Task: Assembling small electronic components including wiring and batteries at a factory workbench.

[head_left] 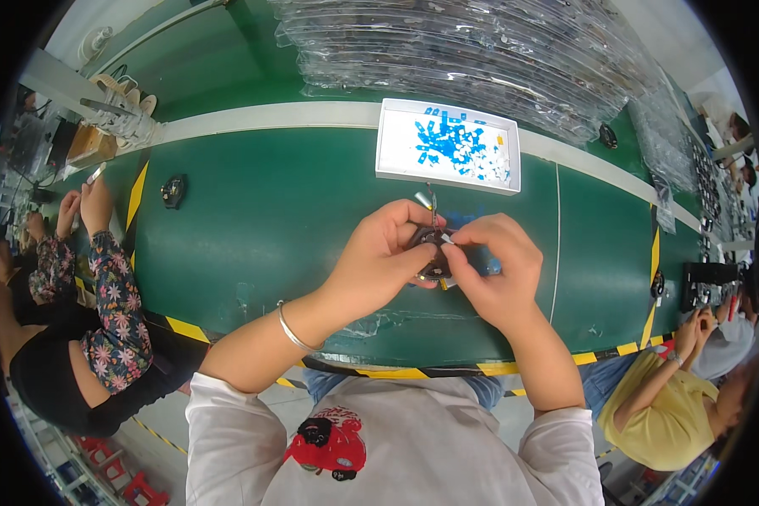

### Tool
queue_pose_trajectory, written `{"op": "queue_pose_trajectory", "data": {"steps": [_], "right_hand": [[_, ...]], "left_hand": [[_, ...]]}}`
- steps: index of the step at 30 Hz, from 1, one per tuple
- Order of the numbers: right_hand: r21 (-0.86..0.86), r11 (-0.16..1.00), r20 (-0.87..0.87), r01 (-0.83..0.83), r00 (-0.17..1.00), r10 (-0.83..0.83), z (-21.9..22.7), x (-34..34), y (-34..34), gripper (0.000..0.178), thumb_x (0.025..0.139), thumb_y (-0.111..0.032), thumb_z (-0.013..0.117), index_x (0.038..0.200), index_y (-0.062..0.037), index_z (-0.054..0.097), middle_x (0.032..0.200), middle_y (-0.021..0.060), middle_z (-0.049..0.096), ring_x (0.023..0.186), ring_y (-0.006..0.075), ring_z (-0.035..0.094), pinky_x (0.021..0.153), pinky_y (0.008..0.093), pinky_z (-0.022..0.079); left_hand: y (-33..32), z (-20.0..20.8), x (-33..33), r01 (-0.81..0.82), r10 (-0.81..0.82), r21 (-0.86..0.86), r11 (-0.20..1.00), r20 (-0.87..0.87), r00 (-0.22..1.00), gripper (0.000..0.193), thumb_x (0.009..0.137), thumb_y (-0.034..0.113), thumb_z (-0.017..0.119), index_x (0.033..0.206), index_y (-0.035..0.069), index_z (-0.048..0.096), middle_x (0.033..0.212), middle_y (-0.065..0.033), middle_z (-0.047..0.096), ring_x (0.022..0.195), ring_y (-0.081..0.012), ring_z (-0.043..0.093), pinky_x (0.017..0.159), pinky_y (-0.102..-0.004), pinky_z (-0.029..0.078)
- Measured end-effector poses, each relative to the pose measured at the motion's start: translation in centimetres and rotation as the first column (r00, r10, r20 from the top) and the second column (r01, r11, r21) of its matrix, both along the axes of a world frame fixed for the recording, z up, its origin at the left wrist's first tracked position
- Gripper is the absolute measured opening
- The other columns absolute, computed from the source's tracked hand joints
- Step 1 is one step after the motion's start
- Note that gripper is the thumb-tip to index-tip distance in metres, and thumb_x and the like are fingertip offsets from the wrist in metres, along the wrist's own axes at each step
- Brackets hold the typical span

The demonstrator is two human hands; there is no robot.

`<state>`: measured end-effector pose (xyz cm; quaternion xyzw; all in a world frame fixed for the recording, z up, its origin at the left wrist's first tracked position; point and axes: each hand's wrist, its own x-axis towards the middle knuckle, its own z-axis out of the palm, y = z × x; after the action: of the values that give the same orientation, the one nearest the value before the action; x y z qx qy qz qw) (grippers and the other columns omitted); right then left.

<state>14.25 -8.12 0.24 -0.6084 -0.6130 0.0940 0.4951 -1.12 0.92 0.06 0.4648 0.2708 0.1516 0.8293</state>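
Note:
A small, dark, round device (434, 268), like a watch body, is between my hands above the green bench. My left hand (384, 249) is closed around its left side, thumb on the top face. A thin dark strip with a silvery end (424, 201) sticks up from the device's far side. With thumb and forefinger pinched together, my right hand (502, 266) presses at the right of the device. At those fingertips shows a tiny white tab (447, 239). My fingers hide much of the device's underside.
Beyond my hands stands a white box (447, 179) of small blue and white pieces (451, 139). Stacked clear plastic trays (472, 59) lie behind a pale rail. Similar dark round devices rest at left (174, 191) and right (657, 284). Co-workers sit on both sides.

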Motion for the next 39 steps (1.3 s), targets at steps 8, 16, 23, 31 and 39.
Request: {"op": "queue_pose_trajectory", "data": {"steps": [8,16,23,31,39], "right_hand": [[0.139,0.990,0.232,-0.014,0.973,-0.018,-0.17,0.02,0.25,0.018,0.064,0.005,0.072,0.078,-0.0028,0.063,0.075,0.0089,0.063,0.067,0.0232,0.060,0.060,0.0308,0.048],[0.112,0.994,0.231,-0.004,0.973,-0.022,-0.05,-0.05,0.15,0.019,0.063,0.006,0.072,0.078,-0.0026,0.063,0.075,0.0094,0.063,0.067,0.0241,0.060,0.060,0.0315,0.048],[0.129,0.991,0.236,0.030,0.970,-0.060,-0.29,-0.46,0.21,0.018,0.064,0.007,0.071,0.078,-0.0018,0.064,0.076,0.0097,0.064,0.068,0.0242,0.061,0.061,0.0314,0.048],[0.121,0.992,0.258,0.045,0.963,-0.075,-0.40,-0.48,0.26,0.017,0.065,0.005,0.073,0.078,-0.0022,0.065,0.076,0.0094,0.064,0.069,0.0246,0.061,0.061,0.0320,0.048],[0.084,0.996,0.198,0.043,0.978,-0.059,-0.21,-0.12,0.18,0.016,0.067,0.004,0.072,0.080,-0.0023,0.065,0.077,0.0101,0.064,0.069,0.0245,0.062,0.061,0.0318,0.049]], "left_hand": [[-0.46,-0.29,-0.08,-0.061,0.061,-0.005,0.998,0.090,0.994,0.019,0.087,-0.005,0.054,0.102,0.003,0.046,0.101,-0.0061,0.061,0.089,-0.0116,0.062,0.069,-0.0259,0.058],[-0.43,-0.24,-0.24,-0.059,0.055,0.051,0.997,0.074,0.996,0.020,0.087,-0.006,0.054,0.101,0.002,0.042,0.104,-0.0112,0.061,0.090,-0.0126,0.062,0.070,-0.0262,0.057],[-0.68,-0.17,-0.19,-0.066,0.048,0.113,0.991,0.156,0.987,0.023,0.087,-0.009,0.051,0.103,0.003,0.039,0.106,-0.0135,0.061,0.091,-0.0144,0.061,0.074,-0.0280,0.054],[-0.87,-0.29,-0.09,-0.083,0.062,0.190,0.978,0.112,0.992,0.024,0.087,-0.009,0.053,0.103,0.003,0.039,0.107,-0.0124,0.062,0.092,-0.0143,0.061,0.074,-0.0269,0.053],[-0.34,-0.17,0.14,-0.082,0.067,0.124,0.989,0.128,0.990,0.019,0.089,-0.004,0.053,0.106,0.003,0.047,0.107,-0.0104,0.063,0.091,-0.0124,0.063,0.073,-0.0266,0.054]]}}
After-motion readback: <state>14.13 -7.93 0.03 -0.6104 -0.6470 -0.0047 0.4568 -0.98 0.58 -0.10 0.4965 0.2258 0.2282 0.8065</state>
